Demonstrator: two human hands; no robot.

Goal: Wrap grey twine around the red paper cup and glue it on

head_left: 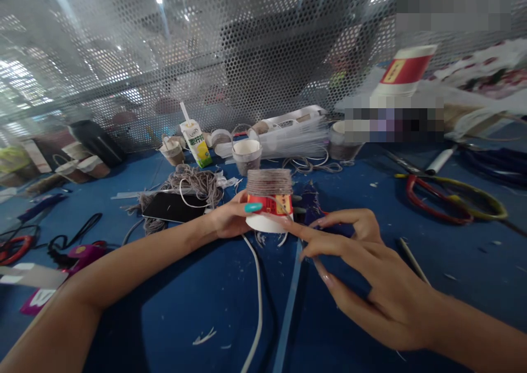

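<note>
A paper cup [268, 204] with a red and yellow label sits tilted in front of me, its far end wound with rows of grey-brown cord [269, 182]. My left hand [231, 217] grips the cup from the left, thumb on its side and the other fingers hidden behind it. One strand of the cord slants down over the label toward my right hand [381, 277]. That hand is at the right with fingers spread, its index fingertip at the cup's lower edge. I see nothing held in it.
Behind the cup stand a small cord-covered bucket [247, 156] and a drink carton [196, 142]. A cord tangle [191, 182] and black phone [175, 206] lie left. A white cable [259, 307] runs toward me. Pliers [438, 197] lie right; another cup [407, 72] is farther back.
</note>
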